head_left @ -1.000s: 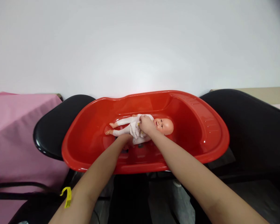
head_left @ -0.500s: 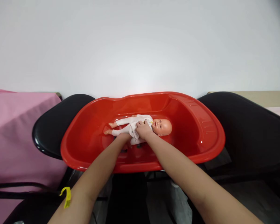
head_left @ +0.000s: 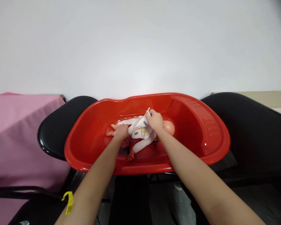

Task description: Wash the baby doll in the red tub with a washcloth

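Observation:
A baby doll point(head_left: 170, 127) lies on its back in a red baby bathtub point(head_left: 219, 137), head to the right and feet to the left. It wears white leggings and a white patterned top point(head_left: 140, 130). My right hand point(head_left: 155, 120) pinches the top's edge and lifts it above the doll's chest; a white tie sticks up by the fingers. My left hand point(head_left: 122, 131) is closed around the doll's nearer leg. One doll arm reaches toward the tub's near side. My right hand and forearm hide most of the doll's face.
The tub rests between a black chair seat point(head_left: 61, 125) on the left and a larger black chair point(head_left: 253, 134) on the right. Pink cloth point(head_left: 21, 134) covers a surface at far left. A white wall rises behind.
My right hand has moved up and right, pulling the top's flap open. My left hand has shifted left onto the leg. The doll's near arm now shows.

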`<control>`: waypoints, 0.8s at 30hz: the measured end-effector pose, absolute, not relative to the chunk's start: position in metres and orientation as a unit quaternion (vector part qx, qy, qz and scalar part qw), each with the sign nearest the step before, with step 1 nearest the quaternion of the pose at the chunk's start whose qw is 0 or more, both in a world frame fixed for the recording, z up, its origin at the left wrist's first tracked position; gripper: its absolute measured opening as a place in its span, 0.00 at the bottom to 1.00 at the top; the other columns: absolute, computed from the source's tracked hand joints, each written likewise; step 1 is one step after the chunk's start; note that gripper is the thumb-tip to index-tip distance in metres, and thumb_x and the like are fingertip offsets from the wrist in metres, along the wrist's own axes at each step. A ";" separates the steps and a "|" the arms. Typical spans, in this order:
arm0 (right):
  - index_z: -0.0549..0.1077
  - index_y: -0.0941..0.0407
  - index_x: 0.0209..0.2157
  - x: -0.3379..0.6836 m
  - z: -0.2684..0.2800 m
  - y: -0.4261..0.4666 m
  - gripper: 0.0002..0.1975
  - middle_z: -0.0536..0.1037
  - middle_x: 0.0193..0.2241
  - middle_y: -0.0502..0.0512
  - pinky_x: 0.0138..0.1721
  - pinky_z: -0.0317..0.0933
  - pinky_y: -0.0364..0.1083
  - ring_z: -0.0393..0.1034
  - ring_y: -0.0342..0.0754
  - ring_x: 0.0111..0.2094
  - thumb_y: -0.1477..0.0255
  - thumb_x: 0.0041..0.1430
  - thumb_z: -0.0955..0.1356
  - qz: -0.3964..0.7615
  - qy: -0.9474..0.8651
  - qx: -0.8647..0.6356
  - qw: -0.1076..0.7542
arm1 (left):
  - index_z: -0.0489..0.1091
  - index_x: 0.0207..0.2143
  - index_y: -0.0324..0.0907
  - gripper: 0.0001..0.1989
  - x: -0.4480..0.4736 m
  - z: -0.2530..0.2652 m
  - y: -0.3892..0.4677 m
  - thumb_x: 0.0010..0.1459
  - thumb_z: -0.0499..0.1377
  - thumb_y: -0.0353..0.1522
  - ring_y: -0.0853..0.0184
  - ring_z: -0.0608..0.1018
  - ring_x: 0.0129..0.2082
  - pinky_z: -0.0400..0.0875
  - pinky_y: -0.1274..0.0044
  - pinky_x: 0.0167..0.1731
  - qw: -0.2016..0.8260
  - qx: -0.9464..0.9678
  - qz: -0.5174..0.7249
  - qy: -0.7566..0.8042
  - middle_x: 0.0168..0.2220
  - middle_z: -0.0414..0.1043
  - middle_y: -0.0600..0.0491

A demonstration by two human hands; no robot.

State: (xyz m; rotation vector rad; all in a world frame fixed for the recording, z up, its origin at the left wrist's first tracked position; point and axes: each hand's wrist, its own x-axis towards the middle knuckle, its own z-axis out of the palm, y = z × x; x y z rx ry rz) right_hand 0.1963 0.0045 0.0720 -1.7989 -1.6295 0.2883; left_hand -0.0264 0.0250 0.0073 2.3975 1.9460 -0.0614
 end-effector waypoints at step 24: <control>0.55 0.52 0.26 0.193 0.091 0.007 0.20 0.62 0.23 0.46 0.32 0.51 0.43 0.59 0.45 0.28 0.58 0.71 0.60 0.185 -0.548 -0.620 0.530 | 0.73 0.55 0.36 0.17 -0.034 -0.017 0.030 0.70 0.56 0.36 0.48 0.76 0.57 0.70 0.62 0.55 0.025 0.765 -0.124 0.631 0.57 0.74 0.36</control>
